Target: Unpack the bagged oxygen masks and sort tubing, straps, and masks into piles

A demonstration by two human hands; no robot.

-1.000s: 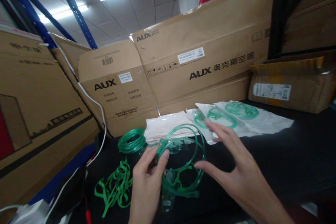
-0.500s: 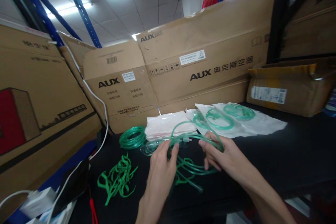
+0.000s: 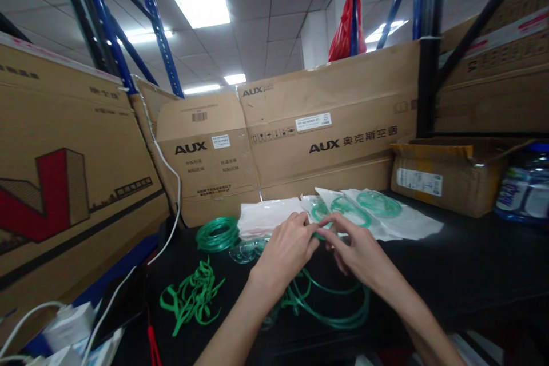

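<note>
Above the black tabletop [image 3: 433,280], green tubing [image 3: 343,325] is pinched by the fingers of the left hand [image 3: 288,250] and right hand [image 3: 357,249], its loops hanging below. Three coils [image 3: 384,214] appear already bagged in white pouches [image 3: 414,224]; another coil [image 3: 217,246] and green straps [image 3: 189,299] are left unbagged. Behind, the surface is screened by cardboard [image 3: 343,104] beneath ceiling lights [image 3: 201,3].

Left hand [image 3: 288,245] and right hand [image 3: 358,251] meet at the fingertips above a black table [image 3: 454,269]; grip contents largely hidden. Looped tubing [image 3: 343,323] lies below. Straps [image 3: 193,294] and a coil [image 3: 217,245] lie leftward. Pouches [image 3: 409,225] lie behind, before cardboard [image 3: 291,170]. A jar [image 3: 523,186] stands beside a box [image 3: 458,189].
</note>
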